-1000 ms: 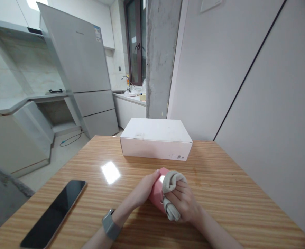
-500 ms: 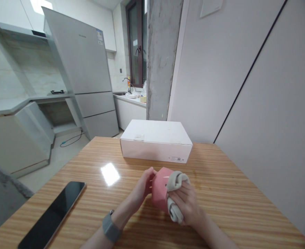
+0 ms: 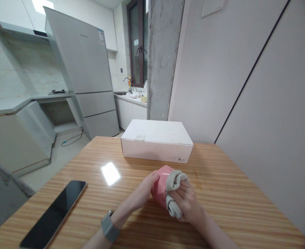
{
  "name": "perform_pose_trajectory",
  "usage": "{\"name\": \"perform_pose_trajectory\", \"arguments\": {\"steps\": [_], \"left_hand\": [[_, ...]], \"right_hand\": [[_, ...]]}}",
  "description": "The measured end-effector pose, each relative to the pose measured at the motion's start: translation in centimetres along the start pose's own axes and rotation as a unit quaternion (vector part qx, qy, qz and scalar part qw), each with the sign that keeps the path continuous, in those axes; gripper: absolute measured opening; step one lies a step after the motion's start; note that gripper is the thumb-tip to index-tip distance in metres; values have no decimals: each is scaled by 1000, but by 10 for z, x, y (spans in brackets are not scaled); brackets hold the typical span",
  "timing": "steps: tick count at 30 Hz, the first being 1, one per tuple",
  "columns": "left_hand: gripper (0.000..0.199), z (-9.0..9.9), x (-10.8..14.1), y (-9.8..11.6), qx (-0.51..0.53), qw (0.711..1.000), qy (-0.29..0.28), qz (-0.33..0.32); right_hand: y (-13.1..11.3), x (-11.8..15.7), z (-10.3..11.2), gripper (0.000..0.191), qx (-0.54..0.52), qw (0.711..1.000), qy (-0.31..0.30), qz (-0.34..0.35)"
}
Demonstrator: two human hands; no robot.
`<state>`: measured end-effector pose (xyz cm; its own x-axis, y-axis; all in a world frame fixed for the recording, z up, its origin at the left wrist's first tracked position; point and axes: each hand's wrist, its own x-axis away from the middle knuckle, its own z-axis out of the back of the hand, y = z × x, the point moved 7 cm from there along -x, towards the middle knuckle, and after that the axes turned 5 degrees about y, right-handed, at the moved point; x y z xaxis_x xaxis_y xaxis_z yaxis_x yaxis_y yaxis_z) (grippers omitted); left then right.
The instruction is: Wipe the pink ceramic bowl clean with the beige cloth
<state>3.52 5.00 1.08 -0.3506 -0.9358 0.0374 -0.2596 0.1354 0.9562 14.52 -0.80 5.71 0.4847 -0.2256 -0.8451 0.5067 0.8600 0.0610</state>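
Note:
A glossy pink object [image 3: 159, 186] with faceted sides, perhaps a bowl or cup, is tilted above the near middle of the wooden table [image 3: 232, 193]. Around its left side my left hand [image 3: 143, 190] is closed, thumb on the pink surface and the other fingers mostly hidden. My right hand [image 3: 187, 202] grips a folded grey-beige cloth [image 3: 174, 181] and presses it against the right side of the pink object. Part of the cloth sticks out above and below the knuckles. The object's opening, if it has one, is hidden by cloth and hand.
A white box [image 3: 156, 141] stands behind my hands on the table. A dark phone [image 3: 55, 214] lies at the left near edge. Beyond the table are a tall grey fridge [image 3: 90, 65], a concrete pillar [image 3: 160, 62] and a white wall [image 3: 206, 76] on the right.
My left hand's fingers have come in closer round the pink object, with the thumb now against it. The right hand and cloth have shifted only slightly.

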Motion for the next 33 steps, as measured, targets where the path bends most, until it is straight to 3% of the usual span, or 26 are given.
{"name": "perform_pose_trajectory", "arguments": {"steps": [4,7,10,14,16,21,23,27,29,33], "left_hand": [[35,-12,0,-6,77,996,-52,11],[24,-4,-5,-16,112,993,-15,31],[39,6,-7,-20,108,992,34,58],[43,-2,0,-9,53,994,-11,94],[43,-5,1,-2,18,996,-26,86],[36,4,-3,4,-19,999,30,-3],[37,1,-2,4,-8,1000,10,-14],[39,-21,6,7,86,991,-99,-17],[38,-25,6,6,123,985,-121,-14],[27,-6,-1,-8,117,992,-25,31]], "right_hand": [[17,4,11,29,22,997,34,-70],[8,2,14,32,18,998,49,-24],[-13,-1,5,29,-13,999,21,45],[-34,-5,-3,37,-44,994,3,102],[-33,-6,-3,38,-40,995,1,92],[-14,-6,-1,35,-29,999,-10,40],[-5,-4,1,32,-20,1000,-4,12],[13,3,12,24,14,997,47,-58],[14,4,17,23,29,996,70,-53],[-4,0,14,25,22,998,48,16]]}}
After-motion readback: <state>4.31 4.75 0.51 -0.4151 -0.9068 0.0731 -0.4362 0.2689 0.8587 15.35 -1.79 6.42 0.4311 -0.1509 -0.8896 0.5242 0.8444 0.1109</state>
